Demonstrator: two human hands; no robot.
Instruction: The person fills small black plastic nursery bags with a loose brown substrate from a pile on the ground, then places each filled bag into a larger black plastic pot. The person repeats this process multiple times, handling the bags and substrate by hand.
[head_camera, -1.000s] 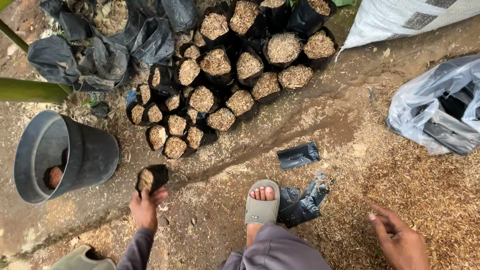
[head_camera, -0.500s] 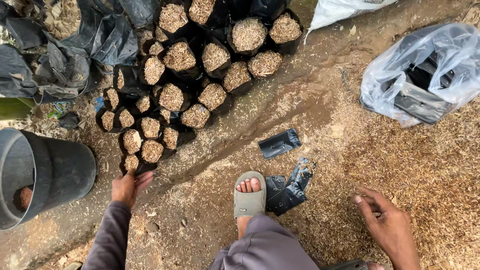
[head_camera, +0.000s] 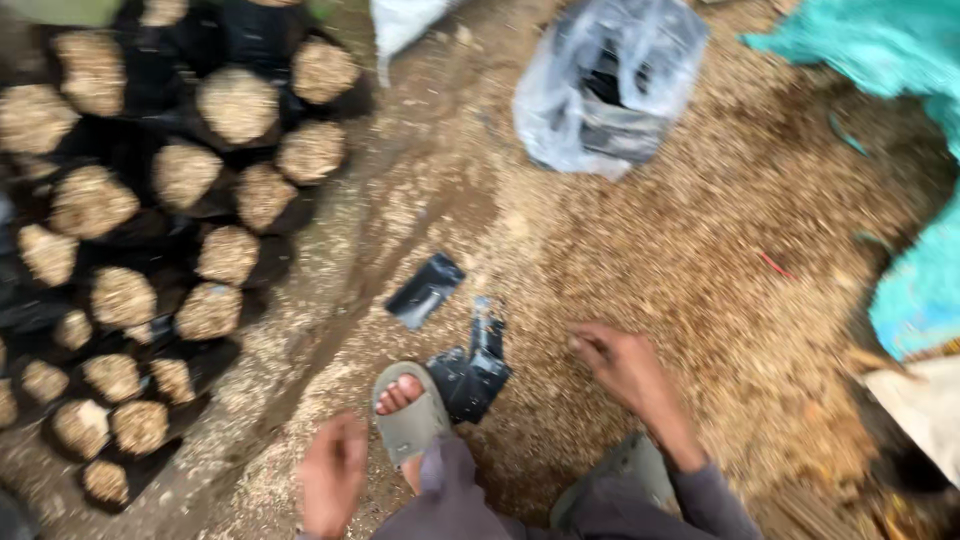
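Observation:
My left hand (head_camera: 332, 478) hangs low beside my sandalled foot (head_camera: 408, 420), blurred, with nothing in it. My right hand (head_camera: 620, 362) rests on the husk-covered ground, fingers curled toward a crumpled stack of empty black bags (head_camera: 472, 368). One flat black bag (head_camera: 425, 290) lies a little further out on the dirt. Several black bags filled with husk mix (head_camera: 160, 260) stand packed in rows at the left.
A clear plastic sack holding dark bags (head_camera: 608, 85) lies at the top centre. A white sack (head_camera: 405, 20) sits beside it. Turquoise cloth (head_camera: 900, 150) covers the right edge. Loose husks (head_camera: 740, 280) spread over the ground on the right.
The view has swung right and closer. My left hand has left the row of filled bags and come back beside my foot. The black bucket is out of view.

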